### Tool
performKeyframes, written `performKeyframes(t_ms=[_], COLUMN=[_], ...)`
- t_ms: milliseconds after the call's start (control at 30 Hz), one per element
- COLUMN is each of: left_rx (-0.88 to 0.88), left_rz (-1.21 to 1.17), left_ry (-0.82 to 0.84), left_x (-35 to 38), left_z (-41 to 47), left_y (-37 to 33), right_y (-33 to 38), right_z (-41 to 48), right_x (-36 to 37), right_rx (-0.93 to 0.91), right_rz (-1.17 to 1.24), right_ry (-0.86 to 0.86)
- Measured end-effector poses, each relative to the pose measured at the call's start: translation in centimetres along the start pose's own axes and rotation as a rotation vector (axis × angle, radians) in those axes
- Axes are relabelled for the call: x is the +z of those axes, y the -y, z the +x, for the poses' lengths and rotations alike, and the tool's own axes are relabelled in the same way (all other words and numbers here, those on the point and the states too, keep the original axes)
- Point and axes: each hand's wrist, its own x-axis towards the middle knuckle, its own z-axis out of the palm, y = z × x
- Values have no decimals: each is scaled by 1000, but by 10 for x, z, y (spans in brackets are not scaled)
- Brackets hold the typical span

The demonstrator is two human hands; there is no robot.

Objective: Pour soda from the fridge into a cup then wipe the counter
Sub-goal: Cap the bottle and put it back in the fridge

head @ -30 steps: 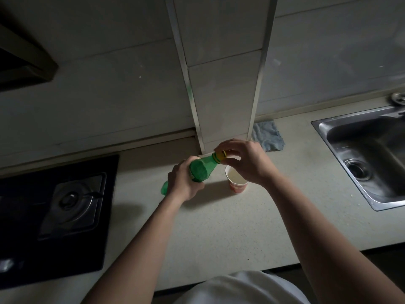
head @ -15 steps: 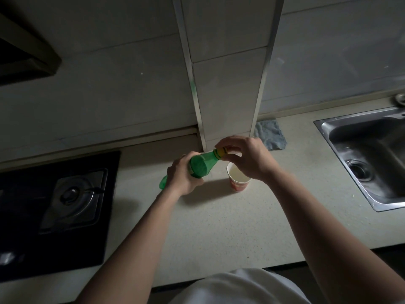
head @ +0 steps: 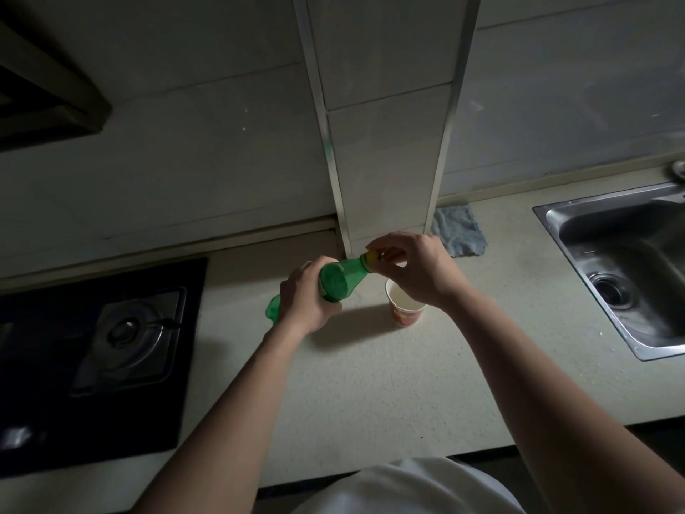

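Note:
A green plastic soda bottle (head: pixel 337 281) is held tilted above the pale counter (head: pixel 370 383), its neck pointing up and to the right. My left hand (head: pixel 305 300) grips its body. My right hand (head: pixel 415 267) pinches the yellow cap (head: pixel 370 257) at the bottle's mouth. A paper cup (head: pixel 402 309), white inside with a red print outside, stands upright on the counter just below my right hand, partly hidden by it. A blue-grey cloth (head: pixel 457 231) lies by the wall behind the cup.
A black gas hob (head: pixel 111 339) fills the counter's left side. A steel sink (head: pixel 630 265) is set in at the right. A tiled pillar (head: pixel 385 142) juts out from the wall right behind the hands. A range hood (head: pixel 44 94) hangs at top left.
Both hands and the bottle have stayed in nearly the same place; the fingers of my right hand have shifted slightly on the cap. The camera view has drifted a little.

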Motion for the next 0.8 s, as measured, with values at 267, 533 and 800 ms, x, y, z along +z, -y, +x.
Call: performKeyframes(t_ms=[267,533,800], left_rx=[-21,26,7], left_rz=[-41,30,28], left_ry=[-2,-47,-32], left_x=[6,9,6], left_z=[-4,-4,-3], left_y=[2,-2,-2], right_y=[-1,-7,-8], right_z=[-6,-7,-13], right_x=[-5,1,-9], right_rx=[18,122,66], right_rz=[26,-46,-1], right_ry=[84,21,113])
